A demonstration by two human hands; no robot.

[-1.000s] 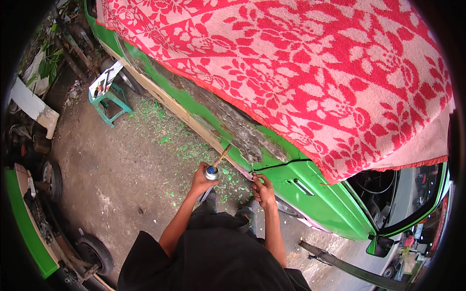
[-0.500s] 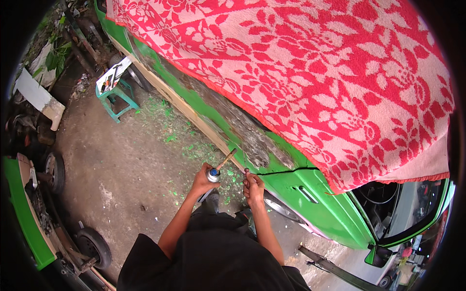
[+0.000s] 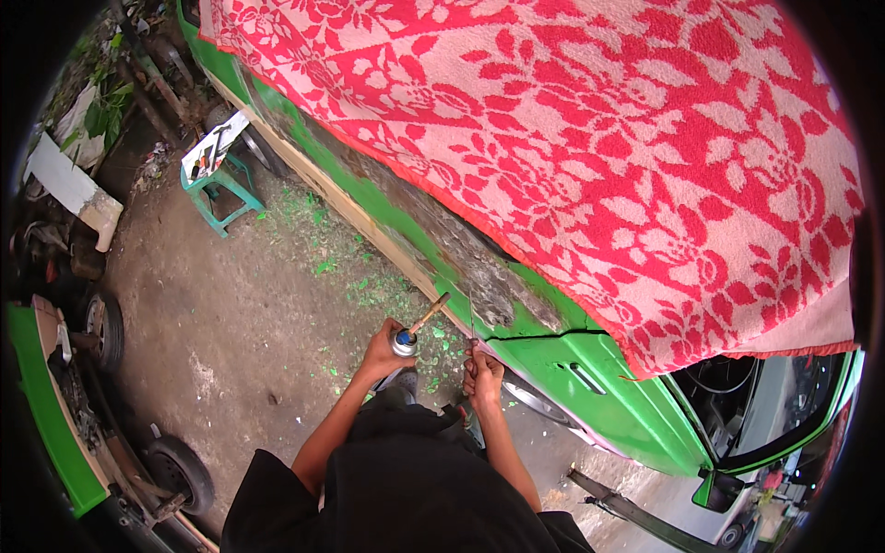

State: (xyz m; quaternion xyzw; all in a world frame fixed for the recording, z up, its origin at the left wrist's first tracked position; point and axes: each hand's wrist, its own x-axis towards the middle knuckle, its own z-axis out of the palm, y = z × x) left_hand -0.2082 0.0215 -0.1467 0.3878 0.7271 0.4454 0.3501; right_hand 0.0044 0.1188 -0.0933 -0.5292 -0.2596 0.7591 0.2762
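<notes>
My left hand (image 3: 380, 352) is closed around a blowtorch (image 3: 404, 343), a small canister with a blue part on top and a brass-coloured nozzle pointing up and right. The nozzle's tip is near the lower edge of the green car body (image 3: 539, 348); no flame can be made out. In my right hand (image 3: 483, 376) is a thin tool with a slim metal shaft (image 3: 473, 318), held upright by the fingers; its exact kind is too small to tell. Beyond its tip lies a brown, rough patch (image 3: 493, 300) of stripped paint on the panel.
A red and pink floral blanket (image 3: 590, 166) covers the car's upper part. Green paint flakes (image 3: 323, 265) litter the ground. Tools lie on a green stool (image 3: 226, 195) at the far left. Wheels (image 3: 178, 470) and a detached green panel (image 3: 55, 415) stand at the left.
The view has shifted slightly. My right hand and its thin tool have moved a little nearer to me; the grip on the blowtorch looks the same.
</notes>
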